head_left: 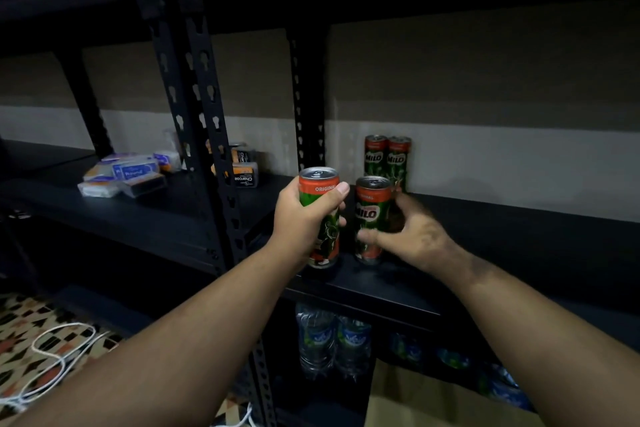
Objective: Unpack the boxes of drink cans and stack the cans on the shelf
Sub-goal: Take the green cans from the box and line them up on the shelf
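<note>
Both forearms reach over the shelf [398, 284] edge. Left hand [304, 218] wrapped round an upright Milo can [320, 215] — base at the shelf. Right hand [412, 236] cups a second can [371, 218], thumb across its front — two more cans [388, 158] stand behind by the wall

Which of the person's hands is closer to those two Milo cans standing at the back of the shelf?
The right. The right hand wraps a can just in front of the two back cans; the left hand holds another can further left.
</note>
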